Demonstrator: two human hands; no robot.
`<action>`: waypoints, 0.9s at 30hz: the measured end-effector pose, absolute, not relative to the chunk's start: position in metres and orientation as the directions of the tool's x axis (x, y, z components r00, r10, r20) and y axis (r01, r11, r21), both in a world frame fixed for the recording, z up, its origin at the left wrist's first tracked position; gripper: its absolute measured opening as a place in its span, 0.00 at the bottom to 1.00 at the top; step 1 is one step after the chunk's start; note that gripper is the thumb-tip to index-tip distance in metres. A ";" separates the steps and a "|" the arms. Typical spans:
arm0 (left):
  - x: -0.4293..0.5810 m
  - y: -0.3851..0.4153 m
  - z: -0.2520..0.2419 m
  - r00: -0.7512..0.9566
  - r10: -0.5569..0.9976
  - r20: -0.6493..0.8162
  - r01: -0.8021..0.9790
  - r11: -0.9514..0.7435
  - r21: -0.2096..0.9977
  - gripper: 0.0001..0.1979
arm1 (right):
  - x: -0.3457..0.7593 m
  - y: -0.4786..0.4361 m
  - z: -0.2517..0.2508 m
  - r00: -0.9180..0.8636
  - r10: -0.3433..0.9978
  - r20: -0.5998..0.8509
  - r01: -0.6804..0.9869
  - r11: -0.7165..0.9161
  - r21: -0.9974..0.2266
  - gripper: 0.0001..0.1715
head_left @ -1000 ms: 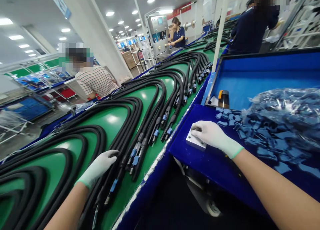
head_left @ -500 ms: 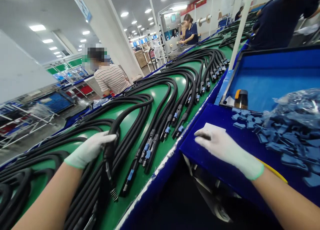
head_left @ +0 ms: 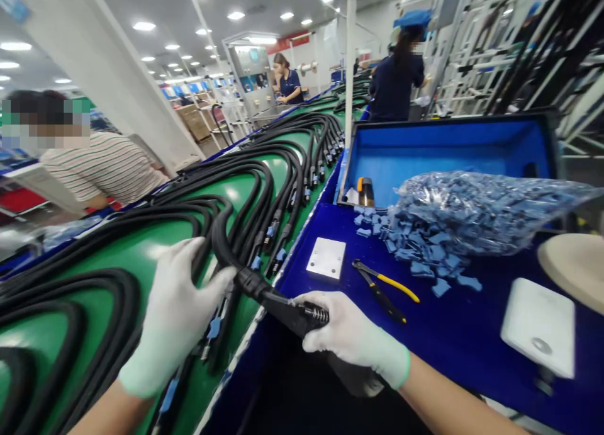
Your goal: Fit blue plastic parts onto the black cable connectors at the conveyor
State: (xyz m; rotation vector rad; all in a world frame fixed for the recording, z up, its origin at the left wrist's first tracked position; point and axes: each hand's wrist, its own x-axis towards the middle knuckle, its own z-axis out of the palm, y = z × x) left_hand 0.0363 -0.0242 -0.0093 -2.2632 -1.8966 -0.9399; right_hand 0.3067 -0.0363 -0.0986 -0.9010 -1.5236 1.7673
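Our right hand has left the plate on the blue bench and now grips the sprung end of 1 black cable. That end has come off the green belt and sits at the bench edge, so the cable is now held in our 2 hands. Our left hand is closed on the same cable further up, its back toward us and thumb pressed on. The right fingers curl over from above, near the pliers.

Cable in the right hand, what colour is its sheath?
The cable is black, with a metal coil spring at the right hand; head view.
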 end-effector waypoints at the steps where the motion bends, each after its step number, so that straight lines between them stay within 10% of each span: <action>1: 0.046 -0.027 -0.014 0.276 0.822 0.498 0.880 -0.424 0.213 0.21 | 0.317 -0.039 -0.092 -0.578 0.810 -0.101 0.001 -0.123 -0.992 0.26; 5: 0.083 -0.036 -0.050 0.767 0.552 0.327 0.549 -0.828 0.110 0.14 | 0.353 -0.047 -0.070 -0.659 0.732 -0.171 0.164 -0.083 -0.983 0.23; 8: 0.103 -0.035 -0.076 0.642 0.695 0.324 0.651 -0.717 0.250 0.10 | 0.380 -0.042 -0.074 -0.443 0.879 -0.176 0.431 0.036 -0.902 0.24; 14: 0.133 -0.025 -0.074 0.218 0.976 0.026 0.746 -0.184 0.640 0.12 | 0.413 -0.023 -0.127 -0.094 0.996 -0.006 0.965 0.089 -0.246 0.08; 21: 0.142 -0.004 -0.055 0.111 0.980 -0.163 0.553 0.075 0.830 0.21 | 0.403 -0.026 -0.123 -0.120 0.992 -0.041 0.680 0.052 -0.731 0.04; 27: 0.147 0.001 -0.044 0.090 0.983 -0.159 0.564 0.081 0.822 0.24 | 0.378 -0.036 -0.086 -0.435 0.867 0.241 0.322 0.400 -0.858 0.28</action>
